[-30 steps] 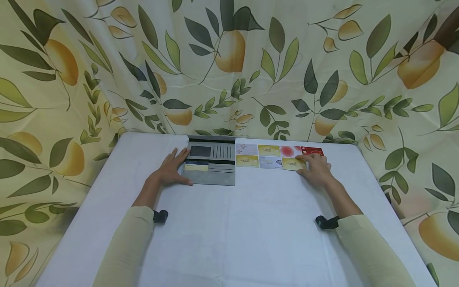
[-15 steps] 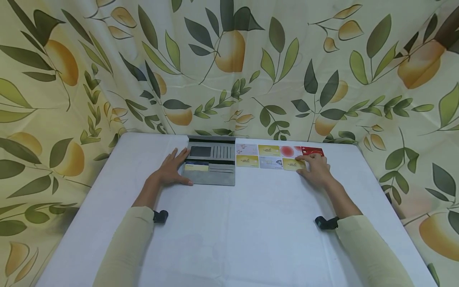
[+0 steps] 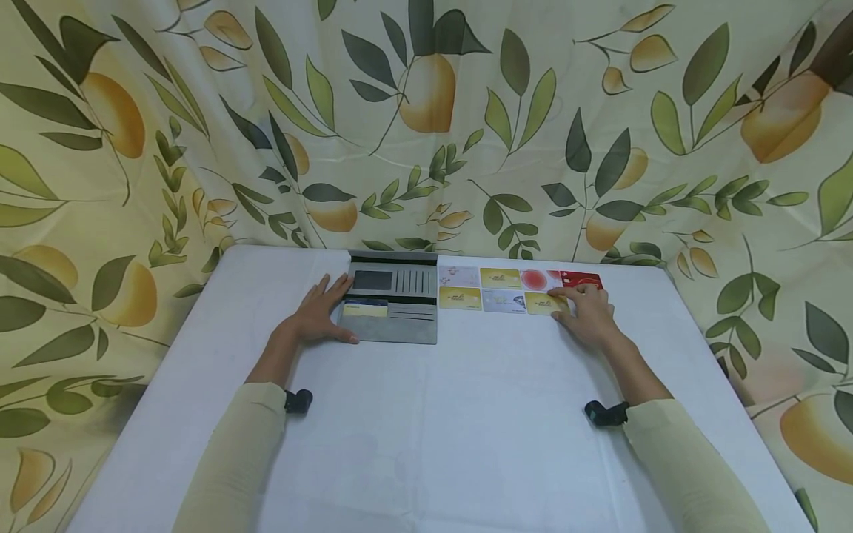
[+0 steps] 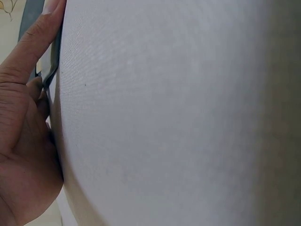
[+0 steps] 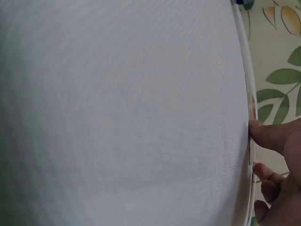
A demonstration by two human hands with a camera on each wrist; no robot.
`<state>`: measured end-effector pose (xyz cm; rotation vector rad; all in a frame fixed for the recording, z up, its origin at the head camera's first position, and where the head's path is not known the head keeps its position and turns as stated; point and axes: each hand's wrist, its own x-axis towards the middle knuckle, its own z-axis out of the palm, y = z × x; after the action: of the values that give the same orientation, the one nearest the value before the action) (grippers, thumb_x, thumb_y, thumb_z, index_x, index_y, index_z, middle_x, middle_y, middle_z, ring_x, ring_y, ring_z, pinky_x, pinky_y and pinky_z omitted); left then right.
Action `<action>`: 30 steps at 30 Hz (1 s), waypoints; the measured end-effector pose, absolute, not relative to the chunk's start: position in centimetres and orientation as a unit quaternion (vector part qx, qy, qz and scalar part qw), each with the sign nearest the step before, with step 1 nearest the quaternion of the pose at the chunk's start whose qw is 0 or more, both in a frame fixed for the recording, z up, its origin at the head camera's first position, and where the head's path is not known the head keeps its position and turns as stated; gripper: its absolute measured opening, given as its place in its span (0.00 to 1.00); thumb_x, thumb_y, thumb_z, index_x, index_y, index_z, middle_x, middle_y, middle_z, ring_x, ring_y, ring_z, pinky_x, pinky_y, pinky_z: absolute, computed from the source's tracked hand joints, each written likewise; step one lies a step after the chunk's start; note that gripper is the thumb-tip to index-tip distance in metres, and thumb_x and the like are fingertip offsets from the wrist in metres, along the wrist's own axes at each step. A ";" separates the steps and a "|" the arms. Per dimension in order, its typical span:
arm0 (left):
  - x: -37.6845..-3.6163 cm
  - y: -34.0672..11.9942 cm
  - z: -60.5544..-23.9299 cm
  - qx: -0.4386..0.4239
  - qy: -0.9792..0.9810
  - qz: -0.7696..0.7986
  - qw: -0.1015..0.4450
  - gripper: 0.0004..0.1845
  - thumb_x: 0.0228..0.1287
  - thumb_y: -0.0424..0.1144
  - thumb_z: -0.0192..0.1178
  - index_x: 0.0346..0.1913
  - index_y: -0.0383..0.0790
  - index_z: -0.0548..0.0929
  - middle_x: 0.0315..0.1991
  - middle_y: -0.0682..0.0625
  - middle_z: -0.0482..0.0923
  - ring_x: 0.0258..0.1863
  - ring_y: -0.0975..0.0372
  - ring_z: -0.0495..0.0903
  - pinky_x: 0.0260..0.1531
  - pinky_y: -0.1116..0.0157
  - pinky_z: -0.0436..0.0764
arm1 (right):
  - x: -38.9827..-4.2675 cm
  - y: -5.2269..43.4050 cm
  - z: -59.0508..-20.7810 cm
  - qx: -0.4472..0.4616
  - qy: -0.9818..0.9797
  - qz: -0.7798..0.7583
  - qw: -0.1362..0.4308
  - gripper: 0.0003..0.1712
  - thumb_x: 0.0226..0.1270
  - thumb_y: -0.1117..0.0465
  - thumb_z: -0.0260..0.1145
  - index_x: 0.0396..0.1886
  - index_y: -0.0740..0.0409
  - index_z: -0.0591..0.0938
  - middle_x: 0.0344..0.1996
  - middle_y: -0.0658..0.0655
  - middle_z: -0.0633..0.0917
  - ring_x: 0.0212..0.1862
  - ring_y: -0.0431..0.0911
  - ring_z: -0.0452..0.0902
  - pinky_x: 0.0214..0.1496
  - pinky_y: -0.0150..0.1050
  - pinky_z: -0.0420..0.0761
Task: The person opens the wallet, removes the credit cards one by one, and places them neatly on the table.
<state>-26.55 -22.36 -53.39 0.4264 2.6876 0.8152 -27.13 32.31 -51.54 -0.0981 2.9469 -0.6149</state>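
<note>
The head view took in both hands from above: the person's left hand (image 3: 321, 311) lay spread at the left edge of an open grey wallet (image 3: 400, 332), thumb on its near corner, while the right hand (image 3: 589, 311) pinched the end gold card (image 3: 541, 303) between thumb and forefinger. The left wrist view, from down low, added the thumb side-on against the wallet's edge and the palm's heel close on the cloth. In the right wrist view, thumb and forefinger tips met the tabletop edge-on, a thin strip of card between them; the card faces showed only from above.

The wallet sat at the table's far side, a blue-and-cream card (image 3: 365, 309) in a lower slot. Just beside it ran two rows. The far one held a pale flowered card (image 3: 458, 277), a middle gold card (image 3: 500, 278), a red-circle card (image 3: 534, 280) and a red card (image 3: 580, 278); the near one, a first gold card (image 3: 460, 298), a silvery card (image 3: 504, 301) and the pinched one. The right hand hid part of the red card; I couldn't tell what lay beneath.

White cloth (image 3: 426, 444) covered the table, slightly creased, before a fruit-and-leaf curtain (image 3: 426, 96).
</note>
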 end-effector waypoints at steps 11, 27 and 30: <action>-26.4 -22.3 -53.1 0.145 0.936 0.285 0.150 0.71 0.48 0.57 0.83 0.87 0.45 0.46 0.87 0.47 0.37 0.84 0.46 0.26 0.80 0.42 0.32 | -27.2 32.3 -51.5 -0.032 0.976 -0.207 0.062 0.31 0.73 0.57 0.70 0.74 0.55 0.76 0.67 0.79 0.63 0.68 0.75 0.52 0.62 0.73 0.61; -26.3 -22.3 -53.0 0.136 0.934 0.292 0.154 0.71 0.47 0.56 0.84 0.87 0.47 0.47 0.87 0.48 0.36 0.84 0.47 0.25 0.79 0.40 0.33 | -27.2 32.4 -51.4 -0.030 0.974 -0.216 0.063 0.32 0.73 0.56 0.70 0.74 0.53 0.75 0.68 0.79 0.61 0.68 0.75 0.52 0.62 0.74 0.60; -26.4 -22.3 -53.1 0.136 0.935 0.292 0.153 0.71 0.47 0.57 0.84 0.87 0.47 0.47 0.87 0.48 0.36 0.84 0.46 0.26 0.79 0.38 0.34 | -27.2 32.6 -51.6 -0.037 0.970 -0.235 0.055 0.31 0.73 0.55 0.70 0.73 0.52 0.76 0.67 0.78 0.63 0.68 0.74 0.52 0.62 0.73 0.58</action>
<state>-26.36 -22.25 -53.07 0.3888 2.6810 0.8364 -27.20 32.58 -51.60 -0.1124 2.9446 -0.7131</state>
